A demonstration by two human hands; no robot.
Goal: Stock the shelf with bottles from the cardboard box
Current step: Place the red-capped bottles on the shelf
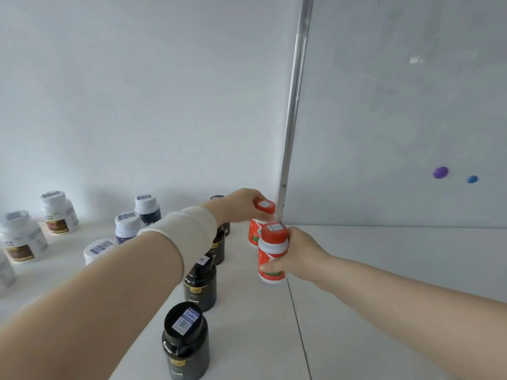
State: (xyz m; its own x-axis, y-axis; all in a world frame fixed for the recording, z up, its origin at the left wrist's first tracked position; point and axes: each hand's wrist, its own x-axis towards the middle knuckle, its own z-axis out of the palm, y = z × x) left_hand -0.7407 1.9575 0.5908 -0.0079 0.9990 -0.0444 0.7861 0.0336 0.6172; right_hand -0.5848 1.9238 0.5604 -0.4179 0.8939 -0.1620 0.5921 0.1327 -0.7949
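Left hand (pixel 241 205) clasps the rear bottle (pixel 264 206), right hand (pixel 300 253) the nearer bottle (pixel 273 248) (both red-capped, red-and-white bodies).

A silvery metal strip (pixel 295 91) is running down from the top of the frame, right of centre, separating a plain white wall (pixel 137 78) on the left from a glossy white panel (pixel 384 133) on the right. A purple blob (pixel 440 172) and a smaller blue blob (pixel 472 179) are sitting near each other at the right edge.
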